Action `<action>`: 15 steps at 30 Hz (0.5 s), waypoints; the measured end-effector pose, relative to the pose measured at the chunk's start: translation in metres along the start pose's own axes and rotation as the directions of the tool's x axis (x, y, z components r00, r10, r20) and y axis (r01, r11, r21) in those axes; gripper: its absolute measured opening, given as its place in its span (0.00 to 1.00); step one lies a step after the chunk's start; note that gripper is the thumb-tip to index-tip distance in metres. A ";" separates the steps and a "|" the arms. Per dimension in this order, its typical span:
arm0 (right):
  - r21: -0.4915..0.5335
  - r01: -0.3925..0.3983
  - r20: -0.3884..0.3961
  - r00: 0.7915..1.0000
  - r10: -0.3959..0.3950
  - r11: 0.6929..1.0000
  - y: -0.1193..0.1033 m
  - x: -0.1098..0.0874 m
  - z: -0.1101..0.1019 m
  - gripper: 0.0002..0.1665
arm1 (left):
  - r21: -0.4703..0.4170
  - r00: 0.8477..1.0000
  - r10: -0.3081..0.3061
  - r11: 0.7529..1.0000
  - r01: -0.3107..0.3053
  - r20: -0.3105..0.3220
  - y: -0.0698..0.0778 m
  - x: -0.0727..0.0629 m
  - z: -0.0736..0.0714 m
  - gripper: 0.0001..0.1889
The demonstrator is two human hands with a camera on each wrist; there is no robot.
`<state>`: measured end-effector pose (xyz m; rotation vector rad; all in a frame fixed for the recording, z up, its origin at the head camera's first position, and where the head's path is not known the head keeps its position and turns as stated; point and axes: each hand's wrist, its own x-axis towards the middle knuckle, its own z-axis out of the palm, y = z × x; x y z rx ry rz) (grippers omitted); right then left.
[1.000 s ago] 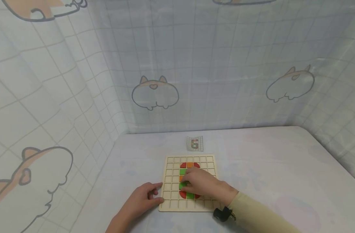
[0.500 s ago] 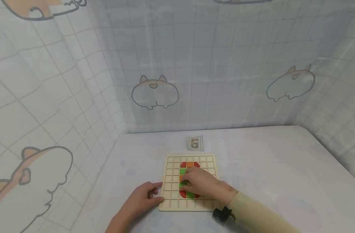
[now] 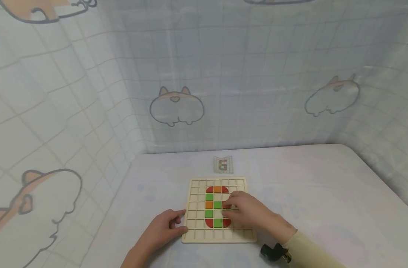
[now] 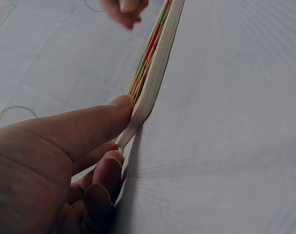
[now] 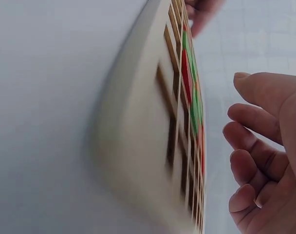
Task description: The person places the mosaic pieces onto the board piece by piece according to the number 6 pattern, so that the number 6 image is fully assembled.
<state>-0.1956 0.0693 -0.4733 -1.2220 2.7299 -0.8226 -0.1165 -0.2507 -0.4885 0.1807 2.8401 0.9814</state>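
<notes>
A wooden grid board lies on the table, with red, orange and green tiles filling some squares in a shape like a G or 6. At the board's left edge, the thumb and index finger of my left hand touch the rim, and the left wrist view has that thumb tip right at a corner. My right hand hovers over the right part of the board, fingers loosely bent and apart from the thumb. Nothing shows between them in the right wrist view. It partly covers the tiles on that side.
Behind the board lies a small pattern card printed with a similar coloured shape. A pale cloth covers the table. Curtains with a grid and cartoon animals stand at the back and sides. A black wrist camera sits at my right sleeve.
My right hand has moved right from the middle of the board, uncovering the orange and green tiles there. My left hand stays at the left edge.
</notes>
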 end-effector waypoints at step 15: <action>-0.167 -0.230 -0.116 0.970 0.212 0.959 0.088 -0.039 -0.055 0.15 | 0.034 0.995 -0.093 0.995 0.092 0.031 -0.014 0.012 -0.014 0.36</action>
